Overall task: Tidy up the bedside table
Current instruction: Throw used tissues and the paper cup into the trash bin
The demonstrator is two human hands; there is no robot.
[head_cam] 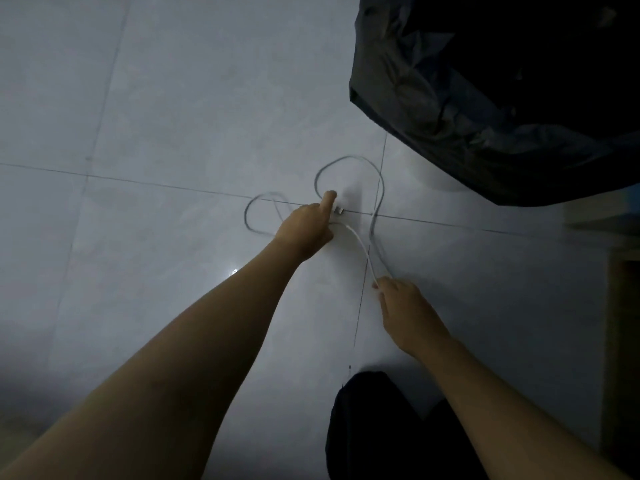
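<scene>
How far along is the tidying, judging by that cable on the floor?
Nothing looks finished yet, and the bedside table itself isn't clearly in view. In hand: the left hand grips the white charger plug, while the right hand pinches the cable running from it. Left to do: most of the cable still sprawls in loose loops on the tiled floor, so it needs coiling and putting away. A black bin bag sits nearby.
</scene>
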